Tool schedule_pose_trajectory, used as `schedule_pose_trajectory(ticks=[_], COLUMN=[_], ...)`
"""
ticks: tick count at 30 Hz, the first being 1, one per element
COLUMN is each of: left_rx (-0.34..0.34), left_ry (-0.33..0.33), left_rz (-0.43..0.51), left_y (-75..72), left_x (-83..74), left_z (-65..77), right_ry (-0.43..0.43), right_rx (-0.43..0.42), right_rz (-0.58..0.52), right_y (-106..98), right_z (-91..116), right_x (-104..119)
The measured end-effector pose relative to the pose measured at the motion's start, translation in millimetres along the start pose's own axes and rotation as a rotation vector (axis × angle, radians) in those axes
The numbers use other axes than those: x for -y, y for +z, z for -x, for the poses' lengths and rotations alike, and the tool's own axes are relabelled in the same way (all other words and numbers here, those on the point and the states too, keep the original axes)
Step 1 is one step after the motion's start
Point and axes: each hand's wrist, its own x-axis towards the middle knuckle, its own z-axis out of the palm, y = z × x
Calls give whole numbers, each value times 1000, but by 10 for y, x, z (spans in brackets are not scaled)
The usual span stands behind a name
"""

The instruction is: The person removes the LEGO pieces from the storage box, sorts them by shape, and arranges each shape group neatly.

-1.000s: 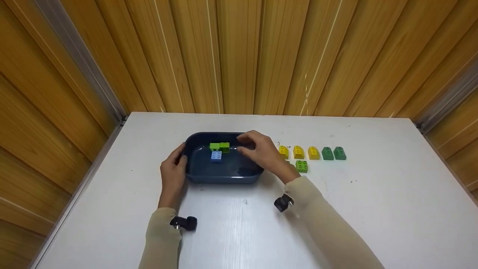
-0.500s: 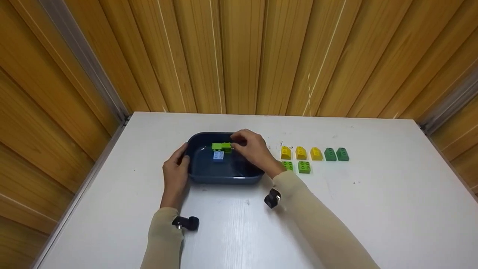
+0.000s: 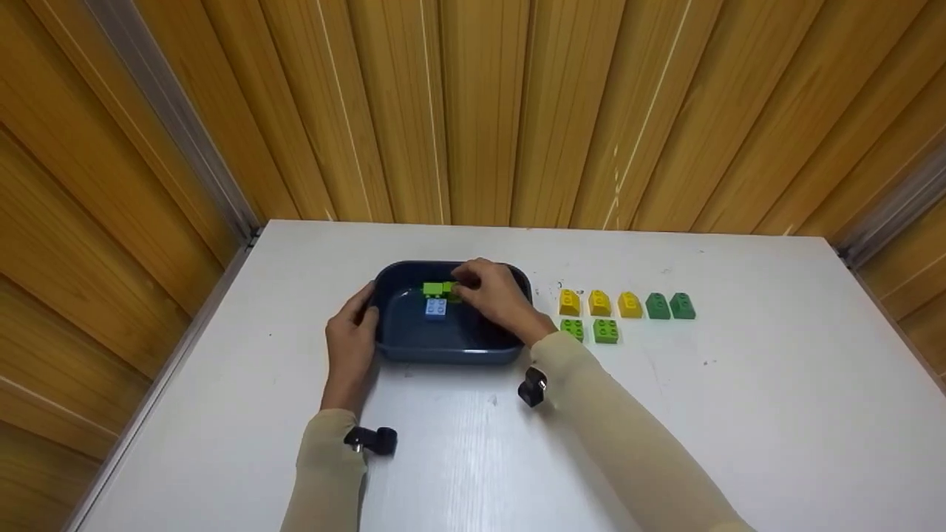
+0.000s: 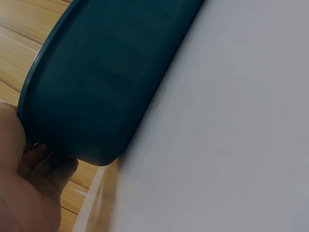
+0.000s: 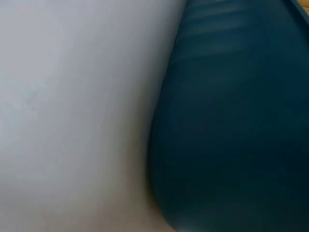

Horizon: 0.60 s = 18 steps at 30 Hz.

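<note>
A dark blue tray (image 3: 451,356) with high walls stands on the white table. At its left end my left hand (image 3: 352,340) grips the wall, thumb by the rim and fingers on the outside; the left wrist view shows this hand (image 4: 34,183) at the tray's corner. My right hand (image 3: 494,295) reaches in over the right side. Its thumb and fingers pinch the right one of two lime green toy bricks, mostly hidden by the fingertips. The other lime green brick (image 3: 432,289) lies left of it, and a light blue brick (image 3: 436,308) sits just in front.
Right of the tray, three yellow sloped bricks (image 3: 599,304) and two dark green sloped bricks (image 3: 658,306) form a row. Two lime green bricks (image 3: 605,331) lie in front of them. Wood-patterned panels (image 3: 480,111) rise behind the white table (image 3: 443,473).
My right hand has moved left and inward across the tray, and its fingers have closed on the right lime green brick. My left hand keeps its grip on the tray.
</note>
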Motion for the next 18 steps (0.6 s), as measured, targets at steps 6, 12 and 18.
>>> schedule_pose_trajectory(ticks=[6,12,18], left_rx=[-1,-6,-5], left_ry=[-9,0,-2], left_rz=[3,2,4], left_y=[6,9,7], left_x=[7,5,10], left_z=[2,9,6], right_ry=[12,14,3], right_rx=[32,52,59], right_rz=[46,94,132], right_y=[18,32,37], right_z=[-31,-49,-51], right_x=[-15,-24,-32])
